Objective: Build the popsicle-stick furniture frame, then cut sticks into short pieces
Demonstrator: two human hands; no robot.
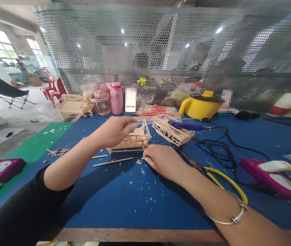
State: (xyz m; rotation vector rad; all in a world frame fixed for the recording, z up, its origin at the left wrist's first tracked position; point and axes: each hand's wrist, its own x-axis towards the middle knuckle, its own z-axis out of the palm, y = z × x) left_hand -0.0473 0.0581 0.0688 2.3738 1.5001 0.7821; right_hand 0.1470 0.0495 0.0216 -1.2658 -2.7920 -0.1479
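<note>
A small model of glued wooden sticks point(130, 140), with posts and rails, stands on the blue table. Over its left and rear part is my left hand point(120, 130), its fingers bent and drawn together near the thumb; what they pinch, if anything, is hidden. My right hand point(162, 160) rests closed at the model's front right corner. A pale bit of wooden stick point(143, 158) shows at its fingertips. Loose sticks point(113, 162) lie in front of the model. Behind my right hand a second stick model point(172, 131) carries a blue-handled tool point(185, 125).
Yellow-handled scissors point(212, 172) lie beside my right forearm, near a black cable point(218, 150) and a purple device point(271, 176). A yellow pot point(202, 106), phone point(130, 100), pink bottle point(116, 98) and another stick model point(72, 105) line the back, before a perforated screen point(96, 44).
</note>
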